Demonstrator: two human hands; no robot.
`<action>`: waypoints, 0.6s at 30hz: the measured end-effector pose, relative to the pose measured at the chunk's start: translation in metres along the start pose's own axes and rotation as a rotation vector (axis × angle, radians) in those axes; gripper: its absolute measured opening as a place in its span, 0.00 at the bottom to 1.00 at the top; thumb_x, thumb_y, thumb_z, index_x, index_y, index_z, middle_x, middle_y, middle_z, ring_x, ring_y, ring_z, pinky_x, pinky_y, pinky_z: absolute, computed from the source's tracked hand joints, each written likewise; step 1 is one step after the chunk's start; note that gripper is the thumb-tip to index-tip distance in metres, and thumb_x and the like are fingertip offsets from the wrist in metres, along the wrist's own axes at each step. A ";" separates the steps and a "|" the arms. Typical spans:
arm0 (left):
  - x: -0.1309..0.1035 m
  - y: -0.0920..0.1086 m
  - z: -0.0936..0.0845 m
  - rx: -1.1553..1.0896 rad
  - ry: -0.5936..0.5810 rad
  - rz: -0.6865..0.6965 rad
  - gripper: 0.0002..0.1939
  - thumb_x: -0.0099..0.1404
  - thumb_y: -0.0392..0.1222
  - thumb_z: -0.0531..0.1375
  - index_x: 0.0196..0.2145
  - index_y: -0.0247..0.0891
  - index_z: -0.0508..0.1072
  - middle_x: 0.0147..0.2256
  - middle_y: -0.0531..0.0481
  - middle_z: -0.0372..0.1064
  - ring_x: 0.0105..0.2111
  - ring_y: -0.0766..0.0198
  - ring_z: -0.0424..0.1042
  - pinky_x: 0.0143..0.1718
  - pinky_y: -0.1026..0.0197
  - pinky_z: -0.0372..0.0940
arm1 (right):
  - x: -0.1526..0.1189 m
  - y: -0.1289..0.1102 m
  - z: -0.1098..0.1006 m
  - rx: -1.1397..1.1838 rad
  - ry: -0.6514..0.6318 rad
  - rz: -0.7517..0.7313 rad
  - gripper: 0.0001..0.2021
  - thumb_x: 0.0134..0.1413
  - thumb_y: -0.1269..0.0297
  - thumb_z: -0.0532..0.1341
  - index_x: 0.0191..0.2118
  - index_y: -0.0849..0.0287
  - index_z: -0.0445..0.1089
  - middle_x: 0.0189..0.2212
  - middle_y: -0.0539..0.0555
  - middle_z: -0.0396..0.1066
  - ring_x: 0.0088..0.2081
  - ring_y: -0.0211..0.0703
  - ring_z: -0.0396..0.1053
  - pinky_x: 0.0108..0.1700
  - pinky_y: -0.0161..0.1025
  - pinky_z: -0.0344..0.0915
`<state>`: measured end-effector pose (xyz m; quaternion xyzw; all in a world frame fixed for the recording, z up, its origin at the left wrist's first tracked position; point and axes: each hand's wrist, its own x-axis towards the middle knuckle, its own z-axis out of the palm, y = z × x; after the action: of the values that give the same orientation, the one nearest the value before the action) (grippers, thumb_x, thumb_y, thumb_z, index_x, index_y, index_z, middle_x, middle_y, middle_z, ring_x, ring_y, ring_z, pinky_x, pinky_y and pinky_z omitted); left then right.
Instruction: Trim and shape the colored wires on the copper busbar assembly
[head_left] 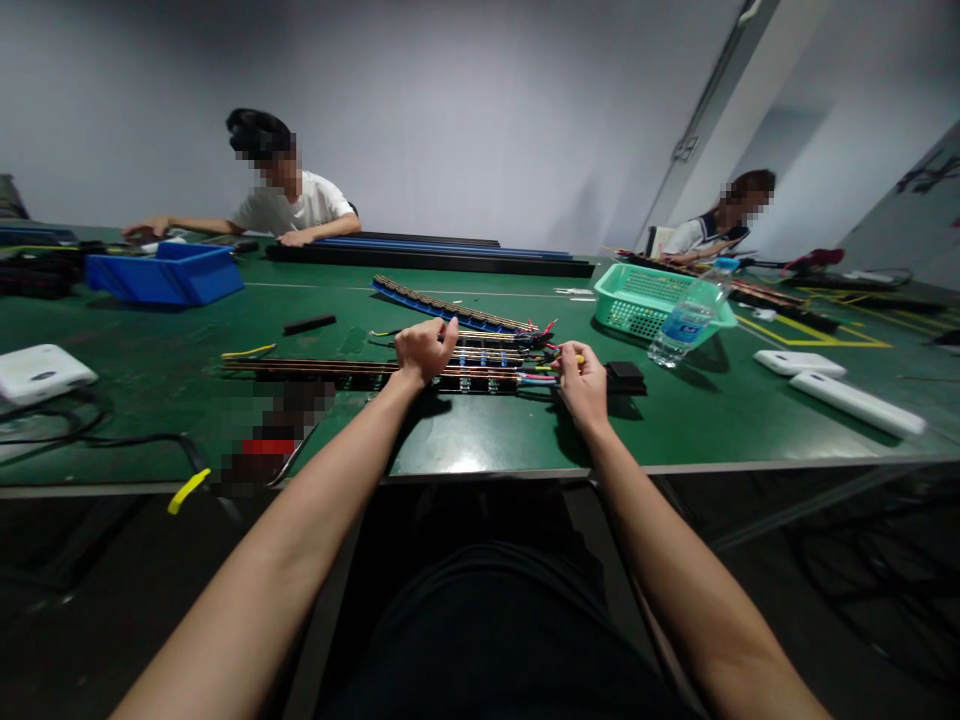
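Note:
Long dark strips with copper-coloured rods (337, 368) lie side by side on the green table. My left hand (426, 350) is closed over them near the middle, its thumb up; what its fingers hold is hidden. At the strips' right end, my right hand (583, 383) pinches a small yellow piece (579, 358) among red, white and blue wires (538, 379). Just right of that hand sits a black block (625, 377). Behind my hands, a blue-edged strip with copper-coloured rods (450, 305) lies at a slant.
A green basket (637, 300) and a water bottle (679, 325) stand to the right, near white devices (855, 400). A blue bin (169, 275) is at the left, with black cables (142, 438) nearer the edge. Two people sit across the table by long black bars (427, 258).

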<state>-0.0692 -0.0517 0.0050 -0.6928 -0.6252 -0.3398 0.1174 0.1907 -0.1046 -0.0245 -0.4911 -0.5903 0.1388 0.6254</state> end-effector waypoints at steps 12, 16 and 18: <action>-0.009 -0.003 0.008 -0.017 -0.311 0.110 0.25 0.76 0.54 0.49 0.58 0.37 0.74 0.59 0.36 0.71 0.59 0.42 0.67 0.58 0.40 0.59 | -0.021 -0.006 0.001 -0.202 -0.182 -0.160 0.14 0.55 0.52 0.64 0.37 0.57 0.79 0.25 0.50 0.74 0.24 0.39 0.66 0.33 0.37 0.65; -0.007 -0.009 0.005 -0.021 -0.397 0.098 0.24 0.76 0.55 0.49 0.56 0.41 0.75 0.57 0.38 0.74 0.58 0.43 0.70 0.58 0.41 0.60 | -0.021 -0.006 0.000 -0.222 -0.171 -0.157 0.15 0.58 0.51 0.62 0.39 0.57 0.78 0.21 0.47 0.70 0.21 0.38 0.63 0.29 0.35 0.62; -0.006 -0.011 0.004 -0.026 -0.401 0.112 0.22 0.76 0.54 0.50 0.54 0.42 0.77 0.56 0.39 0.75 0.57 0.44 0.71 0.57 0.42 0.61 | -0.022 -0.007 -0.001 -0.225 -0.161 -0.153 0.16 0.58 0.51 0.62 0.39 0.58 0.78 0.20 0.47 0.69 0.20 0.37 0.62 0.28 0.35 0.61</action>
<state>-0.0780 -0.0520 -0.0044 -0.7816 -0.5922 -0.1958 0.0002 0.1828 -0.1245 -0.0325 -0.4986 -0.6862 0.0627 0.5259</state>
